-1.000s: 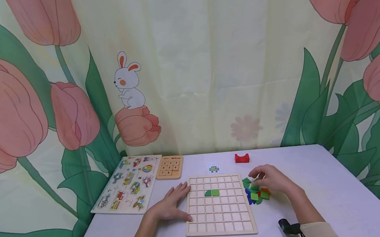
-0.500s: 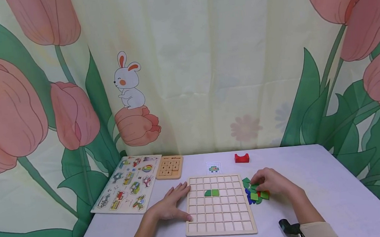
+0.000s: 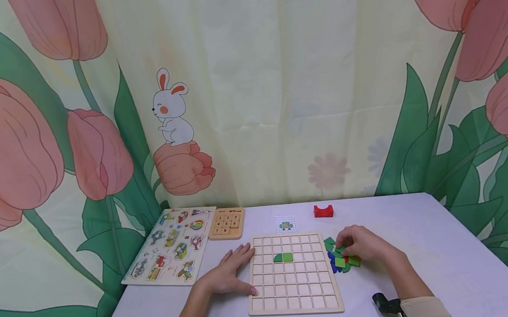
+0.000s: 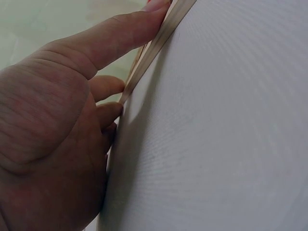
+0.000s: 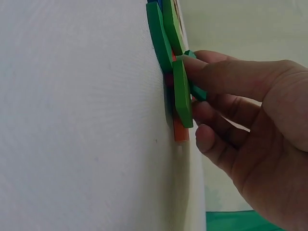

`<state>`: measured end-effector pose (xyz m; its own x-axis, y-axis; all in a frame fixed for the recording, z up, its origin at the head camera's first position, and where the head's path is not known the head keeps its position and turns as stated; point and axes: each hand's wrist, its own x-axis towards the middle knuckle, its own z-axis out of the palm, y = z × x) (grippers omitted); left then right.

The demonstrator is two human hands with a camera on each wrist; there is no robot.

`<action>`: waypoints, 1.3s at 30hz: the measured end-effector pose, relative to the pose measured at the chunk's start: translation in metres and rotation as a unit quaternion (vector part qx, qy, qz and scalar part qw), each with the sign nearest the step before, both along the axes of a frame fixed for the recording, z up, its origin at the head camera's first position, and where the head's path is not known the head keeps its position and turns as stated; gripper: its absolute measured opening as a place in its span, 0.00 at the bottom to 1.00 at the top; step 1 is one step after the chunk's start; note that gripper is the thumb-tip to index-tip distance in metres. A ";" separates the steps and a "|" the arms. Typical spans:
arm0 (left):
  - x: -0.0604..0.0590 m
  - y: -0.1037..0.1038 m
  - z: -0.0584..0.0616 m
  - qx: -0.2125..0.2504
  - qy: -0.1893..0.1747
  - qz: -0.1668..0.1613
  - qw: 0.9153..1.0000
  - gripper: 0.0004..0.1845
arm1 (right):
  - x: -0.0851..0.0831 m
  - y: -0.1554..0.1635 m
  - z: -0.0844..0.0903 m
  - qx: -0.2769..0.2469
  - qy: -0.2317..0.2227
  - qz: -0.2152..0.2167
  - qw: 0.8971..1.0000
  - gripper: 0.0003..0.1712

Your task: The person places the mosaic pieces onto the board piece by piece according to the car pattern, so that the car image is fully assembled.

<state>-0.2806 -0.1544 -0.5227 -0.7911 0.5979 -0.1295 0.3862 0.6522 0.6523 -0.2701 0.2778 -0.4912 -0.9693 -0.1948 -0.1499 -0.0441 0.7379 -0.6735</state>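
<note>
A wooden grid board (image 3: 287, 291) lies on the white table. Two green tiles sit side by side in it: a dark green curved tile (image 3: 278, 258) and a lighter square tile (image 3: 287, 258). My left hand (image 3: 226, 276) rests along the board's left edge, fingers spread; the left wrist view shows its thumb (image 4: 130, 33) against the wooden rim. Right of the board, my right hand (image 3: 365, 243) is at a pile of green, blue, red and orange tiles (image 3: 340, 262). In the right wrist view its thumb and fingers pinch a dark green tile (image 5: 198, 92), mostly hidden behind the thumb.
A small pattern card (image 3: 286, 224) lies behind the board, with a red notched block (image 3: 323, 211) to its right. At the left are a wooden number puzzle (image 3: 226, 224) and a picture puzzle board (image 3: 171, 247). A printed curtain (image 3: 249, 104) hangs behind the table.
My right hand has lowered slightly onto the pile, its fingers closing among the tiles; it hardly moves in the last half second. My left hand and the board stay in place.
</note>
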 end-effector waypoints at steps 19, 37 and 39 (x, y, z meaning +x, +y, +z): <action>0.000 0.001 -0.002 0.003 0.001 0.003 1.000 0.62 | 0.004 -0.009 0.013 -0.046 0.059 0.029 0.997 0.12; 0.000 0.001 -0.002 0.003 -0.006 0.005 1.000 0.62 | 0.000 -0.049 0.008 -0.087 0.103 0.022 0.991 0.14; -0.001 0.001 -0.003 0.002 -0.004 0.005 1.000 0.62 | -0.001 -0.053 0.007 -0.092 0.115 0.025 0.989 0.13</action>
<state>-0.2816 -0.1537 -0.5253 -0.7957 0.5908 -0.1336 0.3743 0.6531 0.6583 -0.2711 0.2244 -0.4840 -0.9621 -0.2473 0.1147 -0.2446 0.5975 -0.7637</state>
